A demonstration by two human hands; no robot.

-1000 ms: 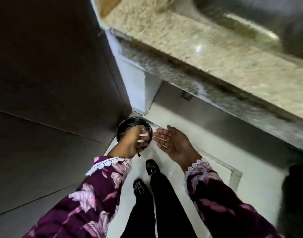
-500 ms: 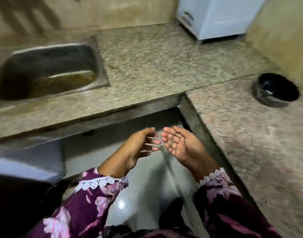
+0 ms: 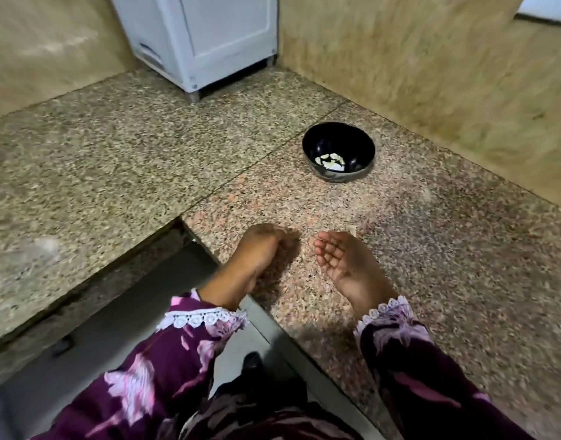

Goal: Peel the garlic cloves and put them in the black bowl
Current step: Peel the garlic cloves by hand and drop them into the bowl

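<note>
The counter (image 3: 120,160) fills most of the view: speckled granite in an L, a seam running from about 8 o'clock up toward 1 o'clock, its cut edge dropping to the floor at 7 o'clock. The stone is mottled tan and grey on the left slab, pinker on the right one. A white appliance (image 3: 206,39), boxy with a panelled front and short metal feet, stands on the counter at 12 o'clock against a rough, buff wall (image 3: 415,65).

The black bowl (image 3: 338,150) sits at 1 o'clock, well apart from both hands. It is round, glossy and deep, and a small cluster of pale garlic cloves (image 3: 331,161) lies at its bottom, smooth and ivory, seemingly peeled.

The left hand (image 3: 260,252) is at 6 o'clock, back up, fingers bent down onto the stone; blur keeps me from telling whether it pinches anything. The right hand (image 3: 342,262) lies just beside it, palm up, fingers loosely curved and released, nothing visible in it. A tiny pale scrap (image 3: 353,230), perhaps papery skin, lies just past its fingertips. Lace-trimmed purple floral sleeves cover both wrists.

No unpeeled garlic shows anywhere, so I judge the peeling is at or near its end, with the hands between cloves. The next move calls for finding any remaining clove, or clearing stray skin.
</note>
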